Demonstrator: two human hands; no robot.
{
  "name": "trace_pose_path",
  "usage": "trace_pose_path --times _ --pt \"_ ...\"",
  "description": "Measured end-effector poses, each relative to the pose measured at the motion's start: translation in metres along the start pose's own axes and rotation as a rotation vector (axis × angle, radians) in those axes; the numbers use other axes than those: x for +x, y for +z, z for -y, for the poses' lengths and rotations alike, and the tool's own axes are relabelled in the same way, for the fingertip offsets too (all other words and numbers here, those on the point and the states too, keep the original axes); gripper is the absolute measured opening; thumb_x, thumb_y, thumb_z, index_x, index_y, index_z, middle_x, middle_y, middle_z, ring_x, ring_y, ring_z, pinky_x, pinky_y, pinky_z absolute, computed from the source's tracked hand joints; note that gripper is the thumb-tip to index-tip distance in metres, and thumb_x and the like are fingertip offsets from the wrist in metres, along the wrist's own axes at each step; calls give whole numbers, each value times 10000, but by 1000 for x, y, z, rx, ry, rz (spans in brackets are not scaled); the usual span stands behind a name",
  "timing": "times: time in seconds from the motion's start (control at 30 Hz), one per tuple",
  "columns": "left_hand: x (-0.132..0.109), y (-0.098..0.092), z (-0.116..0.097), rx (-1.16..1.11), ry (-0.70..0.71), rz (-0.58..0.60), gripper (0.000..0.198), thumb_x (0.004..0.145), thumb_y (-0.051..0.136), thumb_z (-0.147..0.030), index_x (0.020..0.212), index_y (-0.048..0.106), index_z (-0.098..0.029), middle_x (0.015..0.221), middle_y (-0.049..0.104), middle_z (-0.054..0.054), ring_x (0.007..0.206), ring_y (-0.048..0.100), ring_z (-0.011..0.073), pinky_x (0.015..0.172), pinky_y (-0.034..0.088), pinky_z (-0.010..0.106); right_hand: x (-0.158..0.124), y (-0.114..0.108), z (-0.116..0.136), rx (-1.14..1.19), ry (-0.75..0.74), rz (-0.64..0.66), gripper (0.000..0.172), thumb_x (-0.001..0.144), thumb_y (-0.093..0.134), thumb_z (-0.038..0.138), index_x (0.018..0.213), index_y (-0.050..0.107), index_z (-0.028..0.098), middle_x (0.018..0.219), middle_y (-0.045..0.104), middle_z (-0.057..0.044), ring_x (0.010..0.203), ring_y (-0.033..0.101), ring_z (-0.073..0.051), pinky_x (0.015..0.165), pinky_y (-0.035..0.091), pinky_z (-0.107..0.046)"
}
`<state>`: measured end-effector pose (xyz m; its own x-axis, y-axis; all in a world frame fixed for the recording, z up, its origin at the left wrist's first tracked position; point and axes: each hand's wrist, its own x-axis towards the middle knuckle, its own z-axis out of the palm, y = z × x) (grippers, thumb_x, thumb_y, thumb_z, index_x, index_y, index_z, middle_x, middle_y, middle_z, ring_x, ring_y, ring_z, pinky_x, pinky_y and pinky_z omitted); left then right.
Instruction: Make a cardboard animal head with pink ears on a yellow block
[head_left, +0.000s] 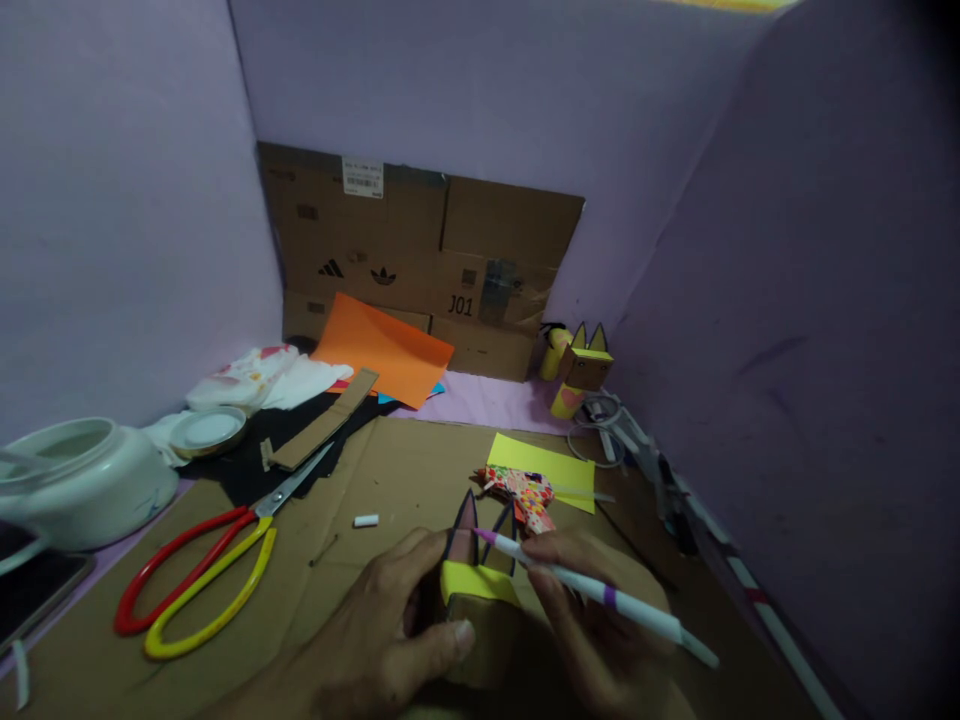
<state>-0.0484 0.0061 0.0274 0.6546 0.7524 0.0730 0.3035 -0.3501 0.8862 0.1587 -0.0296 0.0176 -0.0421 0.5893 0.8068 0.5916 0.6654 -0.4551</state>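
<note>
My left hand [390,620] is closed around a small cardboard animal head [484,625] with a yellow paper band and two pointed, dark-edged ears. Its left ear [463,535] has a pinkish inner area. In my right hand [600,600] is a white felt-tip pen [577,582] with a purple ring, gripped between thumb and fingers. The pink pen tip is at the inside of the left ear; contact cannot be made out exactly. A flower-patterned glue gun [525,490] lies just beyond the ears. Left of the head lies a small white pen cap [366,521].
Red-and-yellow-handled scissors [255,520] lie left near a cardboard strip [322,420] and a white pot [90,490]. Yellow paper [540,465] lies under the glue gun. Orange paper [382,350] and a finished-looking cardboard animal figure [587,370] are at the back. A cable [592,440] lies right.
</note>
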Motion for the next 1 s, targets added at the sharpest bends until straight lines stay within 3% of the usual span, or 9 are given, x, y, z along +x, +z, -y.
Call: trace_pose_path --times 0.07,0.23,0.37,0.5,1.0 --pt "0 0 0 -25 3 2 413 793 597 -379 1182 572 -244 1050 628 44 932 562 246 831 477 359 1 -1 1 22 -5 62 188 791 596 73 926 655 190 731 716 -61 621 694 -191 514 545 -286" --pt "0 0 0 -30 -2 15 375 795 584 -379 1131 594 -214 1028 627 51 912 570 250 826 469 357 4 1 5 -2 13 -61 175 796 590 71 914 649 185 727 714 -62 624 696 -187 542 557 -287" --pt "-1 0 -1 -8 -30 10 425 795 582 -370 1197 565 -235 1055 631 49 939 565 258 825 470 364 9 0 7 18 -27 23 196 779 572 45 900 641 183 685 701 -52 568 677 -173 493 539 -265" --pt "0 0 0 -12 -11 17 427 799 579 -380 1198 570 -229 1064 630 59 937 564 259 833 472 375 9 -2 7 23 -59 9 242 770 569 30 942 635 187 714 711 -60 600 692 -185 507 542 -271" --pt "-1 0 -1 -14 -20 14 428 799 584 -369 1207 567 -240 1061 629 51 911 572 251 814 476 375 -2 -8 -2 29 61 52 185 778 637 124 918 703 224 747 742 -78 635 712 -231 543 578 -318"
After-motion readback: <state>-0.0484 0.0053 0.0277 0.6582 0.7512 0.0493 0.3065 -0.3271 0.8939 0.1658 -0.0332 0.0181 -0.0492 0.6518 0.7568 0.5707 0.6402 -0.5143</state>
